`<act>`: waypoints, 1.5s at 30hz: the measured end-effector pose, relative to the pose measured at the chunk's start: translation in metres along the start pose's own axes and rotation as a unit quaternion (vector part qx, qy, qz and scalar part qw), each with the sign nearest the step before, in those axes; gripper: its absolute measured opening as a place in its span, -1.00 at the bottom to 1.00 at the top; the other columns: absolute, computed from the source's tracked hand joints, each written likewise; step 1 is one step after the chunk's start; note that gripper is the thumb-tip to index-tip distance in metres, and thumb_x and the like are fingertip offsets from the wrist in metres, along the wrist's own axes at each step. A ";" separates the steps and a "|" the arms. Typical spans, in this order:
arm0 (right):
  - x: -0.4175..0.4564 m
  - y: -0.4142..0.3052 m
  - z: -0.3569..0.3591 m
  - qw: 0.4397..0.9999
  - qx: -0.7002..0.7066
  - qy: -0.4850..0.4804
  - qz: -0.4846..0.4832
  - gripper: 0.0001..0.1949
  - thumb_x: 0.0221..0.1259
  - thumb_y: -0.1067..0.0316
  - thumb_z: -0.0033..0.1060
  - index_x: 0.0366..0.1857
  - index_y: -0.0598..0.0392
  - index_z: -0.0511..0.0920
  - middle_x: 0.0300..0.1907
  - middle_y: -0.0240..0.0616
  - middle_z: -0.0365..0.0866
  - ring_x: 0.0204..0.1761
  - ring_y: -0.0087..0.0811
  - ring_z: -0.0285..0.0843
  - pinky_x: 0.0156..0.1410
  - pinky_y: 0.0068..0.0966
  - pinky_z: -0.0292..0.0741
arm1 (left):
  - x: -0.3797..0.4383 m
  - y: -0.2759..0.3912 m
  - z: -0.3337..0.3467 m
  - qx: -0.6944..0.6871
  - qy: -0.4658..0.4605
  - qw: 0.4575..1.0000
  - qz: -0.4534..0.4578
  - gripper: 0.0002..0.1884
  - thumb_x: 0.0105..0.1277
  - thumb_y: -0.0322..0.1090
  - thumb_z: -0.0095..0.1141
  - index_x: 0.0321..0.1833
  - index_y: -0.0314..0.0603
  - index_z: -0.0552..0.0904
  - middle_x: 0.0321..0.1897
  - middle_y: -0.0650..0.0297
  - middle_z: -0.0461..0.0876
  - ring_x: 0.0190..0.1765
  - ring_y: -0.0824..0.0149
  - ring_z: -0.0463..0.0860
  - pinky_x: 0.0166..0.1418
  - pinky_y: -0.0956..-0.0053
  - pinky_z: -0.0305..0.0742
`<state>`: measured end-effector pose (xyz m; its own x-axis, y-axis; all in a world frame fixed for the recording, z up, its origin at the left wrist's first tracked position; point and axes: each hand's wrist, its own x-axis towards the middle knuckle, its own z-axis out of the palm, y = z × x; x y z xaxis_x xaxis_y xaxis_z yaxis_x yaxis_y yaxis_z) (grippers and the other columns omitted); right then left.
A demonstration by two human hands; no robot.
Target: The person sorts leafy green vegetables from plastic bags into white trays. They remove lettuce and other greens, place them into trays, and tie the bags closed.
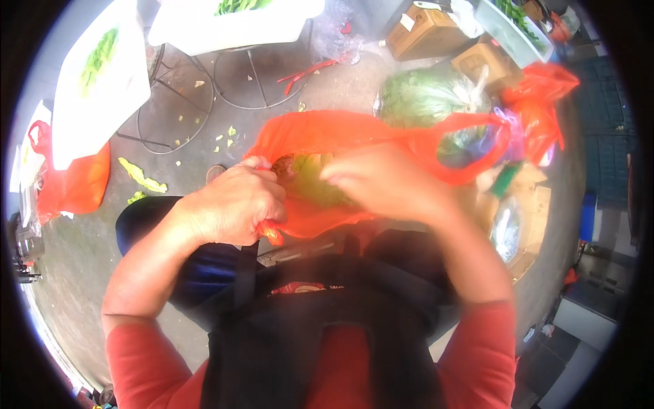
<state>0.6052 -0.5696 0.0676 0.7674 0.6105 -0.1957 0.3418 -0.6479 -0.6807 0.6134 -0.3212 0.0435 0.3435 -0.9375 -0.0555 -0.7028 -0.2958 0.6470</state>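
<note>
A red plastic bag (322, 125) is spread before me above my lap, its mouth facing up. My left hand (240, 202) is clenched around the bunched left side of it, with a twist of red plastic poking out below the fist. Inside the mouth, leafy greens (306, 171) show beside something brownish that I cannot make out. My right hand (378, 176) is blurred over the right part of the opening, its fingertips pointing at the greens; whether it grips anything is unclear. One loop handle (498, 153) of the bag stretches out to the right, beyond that hand.
White tubs (102, 82) with greens stand on wire-legged stools (176, 112) ahead and left. Leaf scraps (143, 176) litter the concrete floor. A clear bag of greens (429, 97), cardboard boxes (429, 33) and an open carton (531, 230) lie to the right. Another red bag (84, 179) is at left.
</note>
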 end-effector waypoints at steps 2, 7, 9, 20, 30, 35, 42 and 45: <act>0.032 0.030 0.036 0.979 -0.094 -0.135 0.123 -0.79 0.13 0.41 0.00 -0.20 0.08 0.61 -0.20 -0.11 0.63 -0.11 -0.07 0.56 0.00 -0.23 0.47 | 0.002 0.001 -0.007 0.016 -0.013 1.000 -0.008 -0.82 -0.35 -0.53 0.14 -0.57 -0.15 0.61 -0.56 0.27 0.50 -0.26 0.16 0.51 0.02 0.32 0.32; 0.099 0.078 0.086 0.923 -0.200 -0.187 0.270 -0.76 0.08 0.45 0.02 -0.16 0.08 0.58 -0.19 -0.09 0.61 -0.11 -0.05 0.55 0.00 -0.22 0.47 | -0.006 -0.004 -0.007 -0.001 0.025 1.000 -0.008 -0.84 -0.31 -0.44 0.16 -0.55 -0.16 0.61 -0.54 0.26 0.50 -0.26 0.13 0.51 0.00 0.28 0.34; 0.114 0.088 0.095 0.922 -0.223 -0.189 0.254 -0.76 0.07 0.45 0.03 -0.15 0.08 0.57 -0.18 -0.09 0.60 -0.11 -0.05 0.55 0.00 -0.21 0.47 | -0.009 -0.006 -0.005 -0.010 0.034 0.999 -0.011 -0.83 -0.29 -0.40 0.17 -0.52 -0.16 0.61 -0.52 0.25 0.51 -0.27 0.12 0.51 -0.01 0.27 0.35; 0.112 0.100 0.106 0.925 -0.301 -0.207 0.104 -0.72 0.04 0.45 0.07 -0.11 0.08 0.55 -0.17 -0.07 0.59 -0.11 -0.04 0.55 0.00 -0.19 0.46 | -0.008 -0.006 -0.010 -0.013 0.026 1.000 -0.008 -0.91 -0.17 -0.42 0.25 -0.57 -0.16 0.60 -0.50 0.24 0.52 -0.22 0.19 0.54 0.01 0.35 0.33; 0.044 0.053 0.027 0.959 -0.246 -0.131 0.058 -0.68 0.01 0.45 0.10 -0.08 0.07 0.52 -0.15 -0.06 0.58 -0.10 -0.04 0.54 0.01 -0.18 0.46 | -0.009 -0.007 -0.008 0.010 0.024 1.000 -0.016 -0.84 -0.20 -0.44 0.21 -0.47 -0.15 0.64 -0.46 0.25 0.57 -0.20 0.16 0.56 0.06 0.33 0.35; -0.002 0.024 -0.041 0.988 0.031 0.073 0.135 -0.55 -0.16 0.59 0.12 -0.04 0.11 0.44 -0.16 -0.30 0.51 -0.08 -0.50 0.52 -0.12 -0.54 0.49 | -0.008 -0.007 -0.010 0.043 -0.006 0.998 -0.036 -0.79 -0.22 -0.38 0.24 -0.43 -0.16 0.66 -0.46 0.26 0.58 -0.19 0.14 0.56 0.06 0.29 0.36; -0.027 0.027 -0.086 0.887 0.343 0.304 0.057 -0.49 -0.01 0.49 0.21 0.10 0.20 0.31 -0.02 -0.12 0.50 -0.23 -0.32 0.64 -0.21 -0.44 0.65 | 0.009 -0.010 -0.005 -0.210 0.035 0.977 -0.010 -0.21 -0.19 0.01 0.48 0.15 -0.14 0.51 0.08 0.09 0.52 0.10 0.12 0.50 0.21 0.27 0.37; -0.028 0.034 -0.075 0.868 0.376 0.311 0.095 -0.50 0.04 0.45 0.19 0.12 0.18 0.30 -0.01 -0.11 0.51 -0.27 -0.30 0.65 -0.23 -0.45 0.64 | 0.037 -0.018 0.003 -0.538 -0.004 0.828 -0.161 -0.20 0.01 0.17 0.34 0.26 -0.11 0.40 0.10 0.17 0.49 0.05 0.30 0.50 0.08 0.39 0.46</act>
<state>0.6362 -0.6426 0.1029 0.9955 0.0095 -0.0944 -0.0932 -0.0859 -0.9919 0.6368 -0.3513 0.0280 0.3971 -0.8443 -0.3598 0.3871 -0.2014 0.8998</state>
